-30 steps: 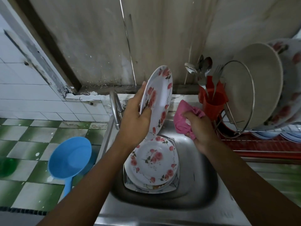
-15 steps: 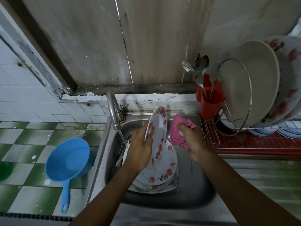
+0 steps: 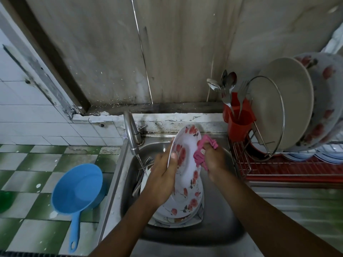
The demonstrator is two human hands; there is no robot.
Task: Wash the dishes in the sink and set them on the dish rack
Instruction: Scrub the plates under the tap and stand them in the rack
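Observation:
My left hand (image 3: 163, 173) grips a white plate with red flowers (image 3: 185, 156) by its left rim and holds it tilted on edge over the steel sink (image 3: 222, 229). My right hand (image 3: 213, 160) holds a bunched pink cloth (image 3: 201, 154) and presses it against the plate's face. Under the held plate lies a stack of flowered plates (image 3: 181, 210) in the sink, with cutlery (image 3: 143, 175) beside it on the left. A thin stream of water runs from the tap (image 3: 131, 134) onto the stack's left side. The red dish rack (image 3: 278, 167) stands to the right.
The rack holds several upright plates (image 3: 297, 104), a glass lid (image 3: 267, 115) and a red cutlery holder (image 3: 239, 123) with spoons and forks. A blue plastic dipper (image 3: 78, 190) lies on the green-and-white tiled counter at the left. A wall rises close behind the sink.
My left hand has lowered the plate from chest height down over the sink. My right hand has brought the pink cloth from beside the plate onto its face.

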